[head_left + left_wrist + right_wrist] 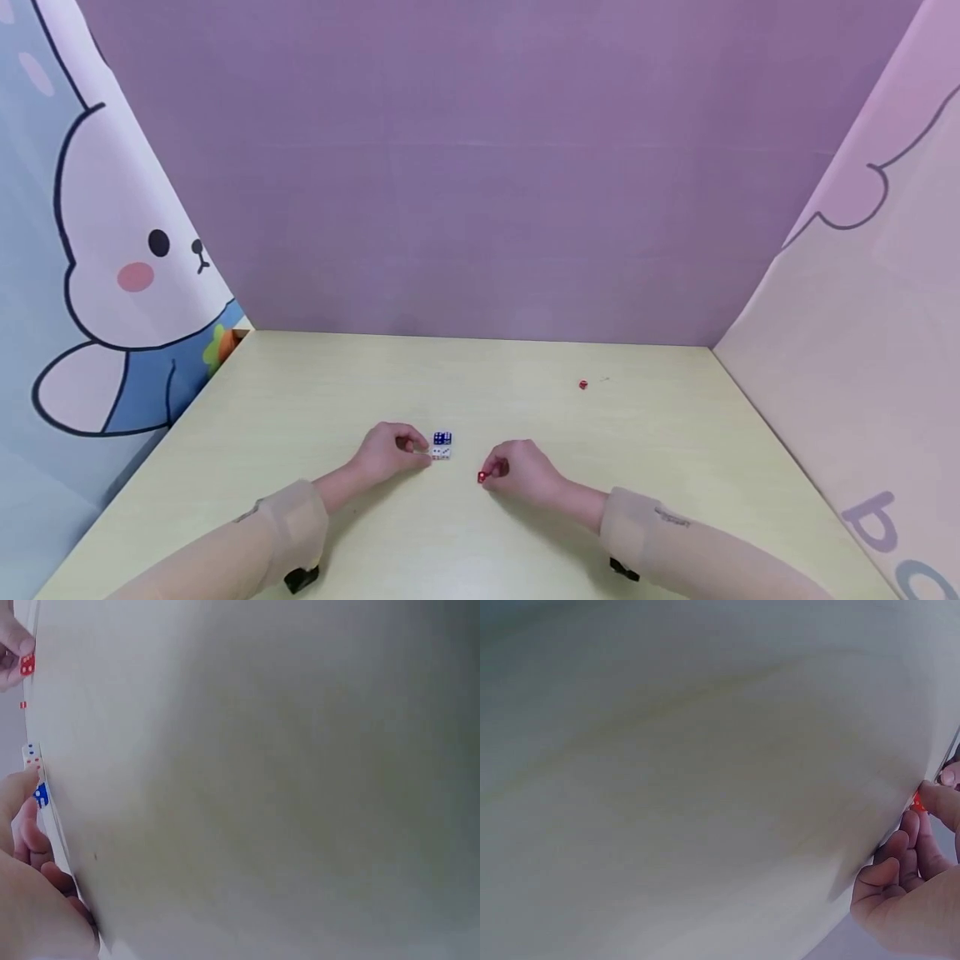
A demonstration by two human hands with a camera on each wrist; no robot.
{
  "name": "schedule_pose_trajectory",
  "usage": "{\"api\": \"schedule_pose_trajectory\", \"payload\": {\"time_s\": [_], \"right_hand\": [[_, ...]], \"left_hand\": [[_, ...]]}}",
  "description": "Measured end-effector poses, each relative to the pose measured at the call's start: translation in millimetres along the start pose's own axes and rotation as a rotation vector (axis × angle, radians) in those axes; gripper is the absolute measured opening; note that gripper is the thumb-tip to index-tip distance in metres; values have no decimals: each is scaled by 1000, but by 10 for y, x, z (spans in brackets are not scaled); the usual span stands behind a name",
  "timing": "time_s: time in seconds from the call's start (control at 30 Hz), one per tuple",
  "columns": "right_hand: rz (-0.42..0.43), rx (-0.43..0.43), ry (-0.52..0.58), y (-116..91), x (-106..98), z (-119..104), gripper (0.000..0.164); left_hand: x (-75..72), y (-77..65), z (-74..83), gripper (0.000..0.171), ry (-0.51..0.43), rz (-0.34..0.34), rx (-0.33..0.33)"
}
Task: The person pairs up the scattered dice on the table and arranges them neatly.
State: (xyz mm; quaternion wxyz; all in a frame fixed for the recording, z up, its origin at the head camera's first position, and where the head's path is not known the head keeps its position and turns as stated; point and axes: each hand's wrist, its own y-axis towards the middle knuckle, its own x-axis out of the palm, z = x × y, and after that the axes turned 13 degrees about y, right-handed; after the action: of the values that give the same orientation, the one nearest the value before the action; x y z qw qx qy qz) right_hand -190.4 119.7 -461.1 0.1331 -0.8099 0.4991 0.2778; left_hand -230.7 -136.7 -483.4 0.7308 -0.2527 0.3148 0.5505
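In the head view, a small block of dice stands on the table: blue dice [442, 437] at the back and white dice [441, 452] directly in front of them. My left hand [390, 450] is at the block's left side, thumb and index finger close against it. The left wrist view has the thumb partly covering a white die [31, 751] and a blue die [41, 796]. To the right of the block, my right hand [525, 471] pinches a red die [482, 477] between thumb and fingers. That red die [917, 802] is partly hidden by fingertips in the right wrist view.
Another red die [583, 384] lies farther back on the right of the pale wooden table [360, 375]. A purple panel [480, 183] closes off the back. Printed panels stand at the left [112, 250] and the right [862, 333].
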Motion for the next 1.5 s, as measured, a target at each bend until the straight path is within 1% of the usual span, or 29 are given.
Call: {"api": "schedule_pose_trajectory", "payload": {"time_s": [0.13,0.3,0.37,0.57,0.77,1.03,1.17,1.27,1.37,1.5], "right_hand": [[-4,-21,-17,54,73,-39,8],[-17,-41,-40,127,169,-91,7],[-18,-46,-54,160,208,-118,7],[-9,-50,-54,258,317,-194,7],[8,-44,-77,330,379,-247,7],[25,-46,-107,363,429,-293,8],[29,-52,-108,372,437,-290,8],[17,-45,-83,353,415,-274,8],[6,-37,-55,304,352,-248,9],[10,-26,-39,218,209,-200,9]], "left_hand": [[-18,-69,16,16,-8,-11,23],[-4,-146,49,14,21,-37,85],[4,-162,61,14,37,-40,97],[7,-167,65,15,74,-40,105],[-2,-174,59,15,132,-32,146],[-9,-179,64,14,151,-19,170],[-6,-183,57,14,159,-16,178],[0,-185,51,13,145,-22,184],[10,-187,44,13,132,-35,177],[17,-194,37,14,122,-45,162]]}}
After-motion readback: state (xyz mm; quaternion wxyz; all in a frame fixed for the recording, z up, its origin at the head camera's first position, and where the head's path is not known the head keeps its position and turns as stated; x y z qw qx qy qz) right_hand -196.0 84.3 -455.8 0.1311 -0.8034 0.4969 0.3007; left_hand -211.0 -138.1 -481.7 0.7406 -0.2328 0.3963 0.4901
